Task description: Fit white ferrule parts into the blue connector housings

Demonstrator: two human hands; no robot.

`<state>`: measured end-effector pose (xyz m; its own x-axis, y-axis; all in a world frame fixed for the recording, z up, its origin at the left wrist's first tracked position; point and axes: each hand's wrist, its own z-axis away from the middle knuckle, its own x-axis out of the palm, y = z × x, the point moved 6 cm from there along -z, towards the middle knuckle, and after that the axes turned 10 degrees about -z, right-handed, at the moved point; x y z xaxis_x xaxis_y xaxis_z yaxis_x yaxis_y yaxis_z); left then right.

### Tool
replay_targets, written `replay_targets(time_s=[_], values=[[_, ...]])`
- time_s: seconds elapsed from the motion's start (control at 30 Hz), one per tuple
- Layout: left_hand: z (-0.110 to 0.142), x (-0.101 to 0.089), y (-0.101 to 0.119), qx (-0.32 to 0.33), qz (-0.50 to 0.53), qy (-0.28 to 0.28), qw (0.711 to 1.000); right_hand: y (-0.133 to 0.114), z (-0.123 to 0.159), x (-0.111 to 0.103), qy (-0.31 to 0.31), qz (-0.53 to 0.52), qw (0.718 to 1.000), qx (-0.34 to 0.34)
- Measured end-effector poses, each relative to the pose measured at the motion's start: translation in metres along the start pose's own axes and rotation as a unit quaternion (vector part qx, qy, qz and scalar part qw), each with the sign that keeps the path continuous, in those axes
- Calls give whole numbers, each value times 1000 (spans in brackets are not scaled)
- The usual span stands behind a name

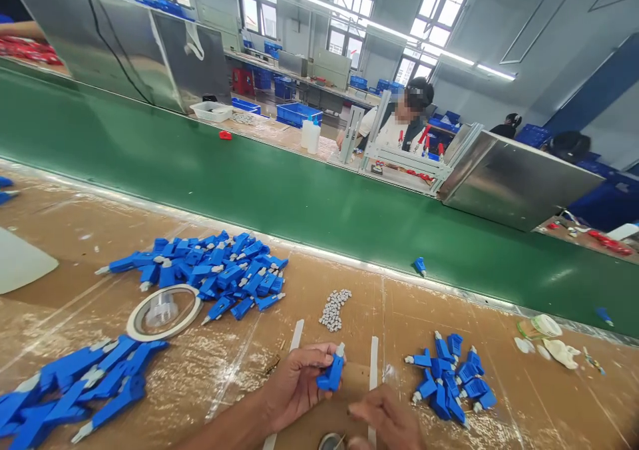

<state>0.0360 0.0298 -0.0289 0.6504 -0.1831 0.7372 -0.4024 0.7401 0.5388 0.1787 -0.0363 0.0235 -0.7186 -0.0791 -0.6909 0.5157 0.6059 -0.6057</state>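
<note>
My left hand [299, 383] holds a small blue plastic part [330, 373] with a pale tip pointing up, pinched between thumb and fingers. My right hand [384, 418] is just to the right and lower, its fingers curled together; what they hold, if anything, is hidden. Under the hands, at the bottom edge, sits a small round tin [331, 442], partly cut off, with a thin stick in it. A small heap of grey pellet-like pieces [333, 310] lies beyond my left hand. To the right is a loose pile of similar blue parts [446, 377].
A large blue pile [219, 270], a tape roll [132, 323] and more blue pieces [94, 383] lie left. A tipped jar [542, 327] stands far right. Beyond runs a green belt [299, 197] carrying a few parts; a co-worker [394, 127] sits across it.
</note>
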Motion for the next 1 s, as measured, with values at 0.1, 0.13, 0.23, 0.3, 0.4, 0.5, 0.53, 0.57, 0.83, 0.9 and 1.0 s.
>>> replay_targets(time_s=[0.1, 0.13, 0.23, 0.3, 0.4, 0.5, 0.53, 0.57, 0.83, 0.9, 1.0], values=[[1, 0, -1, -9, 9, 5, 1000, 25, -5, -52, 30, 128, 988, 76], [1, 1, -1, -11, 12, 4, 1000, 32, -5, -69, 39, 188, 978, 87], [1, 2, -1, -14, 12, 2, 1000, 60, -2, -103, 13, 250, 959, 136], [1, 1, -2, -17, 15, 6, 1000, 73, -1, -116, 12, 230, 959, 167], [-1, 1, -3, -14, 15, 9, 1000, 80, -7, -126, 65, 204, 957, 196], [-4, 2, -5, -3, -10, -2, 1000, 76, -30, -104, 54, 139, 967, 208], [-5, 3, -6, 0, -21, -8, 1000, 74, -40, -89, 29, 109, 972, 204], [-6, 3, -7, 2, -32, -15, 999, 71, -51, -72, 0, 80, 977, 199], [-25, -5, -19, 3, -26, -60, 998, 79, -117, 11, -48, 95, 980, 166], [-34, -8, -22, 8, -28, -59, 998, 84, -123, 14, -57, 119, 976, 174], [-41, -9, -23, 11, -42, -59, 997, 88, -130, 15, -79, 156, 965, 194]])
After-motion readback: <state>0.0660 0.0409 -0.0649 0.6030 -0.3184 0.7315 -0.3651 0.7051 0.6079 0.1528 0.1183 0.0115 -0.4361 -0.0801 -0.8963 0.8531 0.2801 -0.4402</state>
